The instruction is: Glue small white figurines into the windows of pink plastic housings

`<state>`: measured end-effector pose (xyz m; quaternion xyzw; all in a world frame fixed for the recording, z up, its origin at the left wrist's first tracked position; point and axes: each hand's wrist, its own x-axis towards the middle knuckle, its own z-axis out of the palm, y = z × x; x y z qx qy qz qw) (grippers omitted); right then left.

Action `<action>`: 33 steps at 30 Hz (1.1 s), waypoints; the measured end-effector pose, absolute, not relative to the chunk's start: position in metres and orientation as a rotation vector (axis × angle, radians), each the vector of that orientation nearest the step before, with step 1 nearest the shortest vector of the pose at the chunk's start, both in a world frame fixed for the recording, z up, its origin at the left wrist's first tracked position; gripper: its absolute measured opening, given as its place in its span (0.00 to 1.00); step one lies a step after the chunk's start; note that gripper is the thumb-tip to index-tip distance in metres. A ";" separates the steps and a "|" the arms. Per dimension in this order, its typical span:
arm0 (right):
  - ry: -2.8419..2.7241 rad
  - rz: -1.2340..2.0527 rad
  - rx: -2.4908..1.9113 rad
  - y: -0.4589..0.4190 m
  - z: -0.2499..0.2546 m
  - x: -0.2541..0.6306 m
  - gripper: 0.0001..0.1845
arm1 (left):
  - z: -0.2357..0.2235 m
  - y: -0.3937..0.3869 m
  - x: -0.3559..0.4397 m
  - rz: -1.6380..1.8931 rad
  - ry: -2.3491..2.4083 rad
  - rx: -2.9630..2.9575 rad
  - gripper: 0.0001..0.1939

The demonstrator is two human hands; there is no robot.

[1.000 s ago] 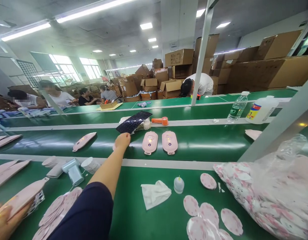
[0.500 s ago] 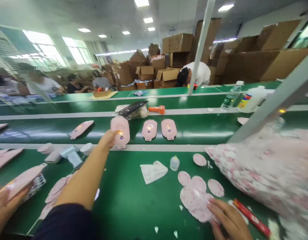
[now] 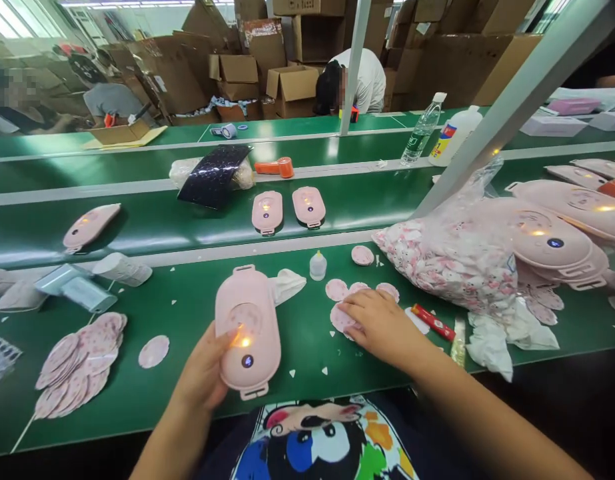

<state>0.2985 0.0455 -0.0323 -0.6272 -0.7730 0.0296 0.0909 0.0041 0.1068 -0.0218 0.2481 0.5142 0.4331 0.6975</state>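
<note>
My left hand (image 3: pixel 200 370) grips a flat pink plastic case (image 3: pixel 262 320) by its left side, thumb on its front. The case has rounded ends with slotted tabs, a round patterned area, a glowing orange light and a small dark round spot. My right hand (image 3: pixel 380 327) rests with fingers stretched out over a cluster of thin pink patterned discs (image 3: pixel 337 289), partly hiding them. Behind the case lies a crumpled white cloth (image 3: pixel 290 285), and a small translucent bottle (image 3: pixel 318 265) stands beyond the discs.
Two pink cases (image 3: pixel 267 212) lie on the belt ahead. Stacked discs (image 3: pixel 82 367) and a light-blue plastic part (image 3: pixel 80 290) are at left. A bulging clear bag (image 3: pixel 452 260), more pink cases (image 3: pixel 542 230) and a slanted post (image 3: pixel 492 143) occupy the right. A person (image 3: pixel 370 80) bends behind.
My left hand has brought the pink case from the belt toward me. My right hand stays at the discs. The view has tilted down and right; a co-worker's hand at left has left it.
</note>
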 end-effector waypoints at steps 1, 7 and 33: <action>-2.337 0.092 -1.860 0.046 -0.032 0.293 0.14 | -0.024 0.104 0.009 0.969 1.128 0.533 0.27; -2.459 0.006 -1.778 0.044 -0.041 0.287 0.13 | -0.029 0.089 0.014 0.967 1.002 0.469 0.25; -2.175 -0.018 -1.856 0.036 -0.019 0.281 0.12 | -0.019 0.051 0.012 1.040 0.955 0.555 0.28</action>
